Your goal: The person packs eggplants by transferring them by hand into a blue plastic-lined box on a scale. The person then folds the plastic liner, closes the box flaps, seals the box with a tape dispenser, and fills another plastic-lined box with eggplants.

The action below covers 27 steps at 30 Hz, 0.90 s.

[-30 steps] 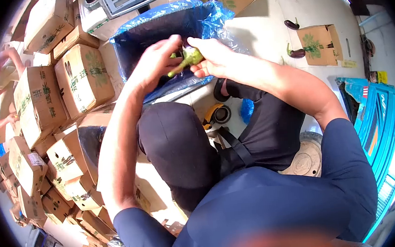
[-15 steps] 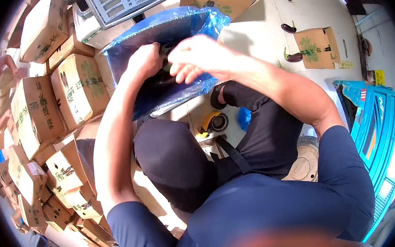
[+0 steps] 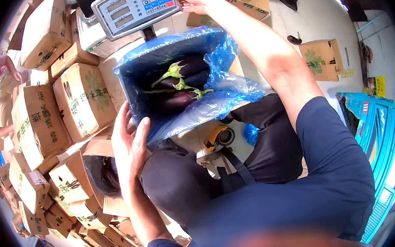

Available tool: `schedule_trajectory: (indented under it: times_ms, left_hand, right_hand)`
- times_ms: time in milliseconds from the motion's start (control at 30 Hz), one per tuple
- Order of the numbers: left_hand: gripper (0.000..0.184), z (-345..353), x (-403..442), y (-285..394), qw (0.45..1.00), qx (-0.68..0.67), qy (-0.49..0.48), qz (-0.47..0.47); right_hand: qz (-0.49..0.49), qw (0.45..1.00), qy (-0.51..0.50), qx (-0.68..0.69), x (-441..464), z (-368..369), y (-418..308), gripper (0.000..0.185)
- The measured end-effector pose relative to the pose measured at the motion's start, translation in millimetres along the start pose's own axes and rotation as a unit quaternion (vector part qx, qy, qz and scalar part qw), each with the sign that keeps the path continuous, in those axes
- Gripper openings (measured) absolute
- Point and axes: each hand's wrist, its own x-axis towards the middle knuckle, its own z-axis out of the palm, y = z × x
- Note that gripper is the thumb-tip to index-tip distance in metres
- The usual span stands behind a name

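A: So we're on a pale tiled floor [image 3: 314, 12], printed brown cardboard boxes [image 3: 84, 97] piled left?

B: Yep. Our glossy purple eggplants [image 3: 189, 67] with green caps sit inside the box lined with crinkly blue plastic film [image 3: 165, 43].

A: Hands?

B: Left hand [image 3: 132, 145]'s open, fingers spread by its near left corner. Right hand [image 3: 192, 1]'s at the grey rectangular scale display [image 3: 136, 10]'s right edge; can't tell if we're gripping.

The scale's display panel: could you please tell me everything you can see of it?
The display panel looks plastic, grey-framed, with three windows showing no readable figures, white and blue keys, and one red key. Its top is cut off. It sits at an angle on a dark post, beyond the blue-lined box; the right hand touches its right edge.
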Motion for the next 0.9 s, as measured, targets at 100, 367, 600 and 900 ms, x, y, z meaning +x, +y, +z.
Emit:
schedule_trajectory:
  times_ms: [100,367,600,900]
  left_hand:
    - [0.055,6,-5,-21,0.997,-0.066,0.047,0.007]
    - [0.044,1,-5,-23,0.993,-0.107,0.039,-0.021]
    - [0.039,2,-5,-27,0.988,-0.143,0.052,-0.028]
    - [0.045,11,5,-33,0.993,-0.083,0.087,0.002]
  right_hand:
    - [-0.018,0.999,-0.001,-0.038,-6,-4,1,0.031]
    - [-0.077,0.994,-0.080,-0.008,-36,10,-34,0.046]
    - [-0.070,0.995,-0.069,-0.021,-32,6,-32,0.029]
    - [-0.118,0.965,-0.075,-0.222,-63,14,-43,0.034]
